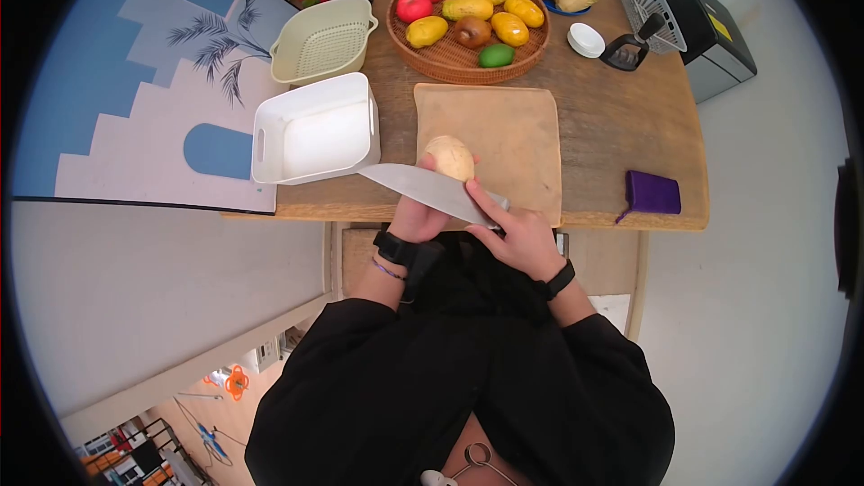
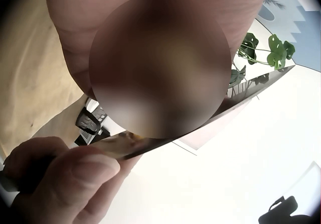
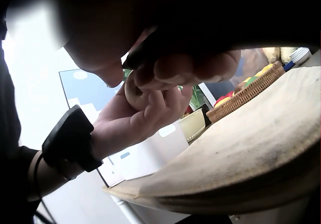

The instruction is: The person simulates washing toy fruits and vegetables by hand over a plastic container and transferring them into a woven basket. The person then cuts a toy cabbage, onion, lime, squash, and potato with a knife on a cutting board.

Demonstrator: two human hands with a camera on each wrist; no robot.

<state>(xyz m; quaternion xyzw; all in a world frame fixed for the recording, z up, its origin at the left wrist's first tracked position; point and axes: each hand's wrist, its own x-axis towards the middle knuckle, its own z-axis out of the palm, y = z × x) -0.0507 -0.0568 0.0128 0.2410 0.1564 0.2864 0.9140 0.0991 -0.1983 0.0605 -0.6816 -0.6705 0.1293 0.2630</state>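
Note:
My left hand [image 1: 417,218] holds a pale, round, peeled-looking fruit [image 1: 450,155] over the near part of the wooden cutting board [image 1: 504,121]. In my right hand [image 1: 522,238] is a broad kitchen knife [image 1: 418,185], gripped by its handle, with the index finger stretched along the blade. The blade points left and crosses in front of the fruit, over the left hand. Seen from the left wrist, the right thumb [image 2: 95,169] lies by the blade's base, and a blurred round patch hides the middle. The right wrist view shows the left fingers [image 3: 155,108] curled round the fruit.
A white bin [image 1: 261,157] and a pale green colander [image 1: 281,58] stand left of the board. Behind it is a wicker basket [image 1: 432,65] of fruit. A purple pouch [image 1: 652,193] lies near the table's right edge; a white bowl [image 1: 586,40] sits further back.

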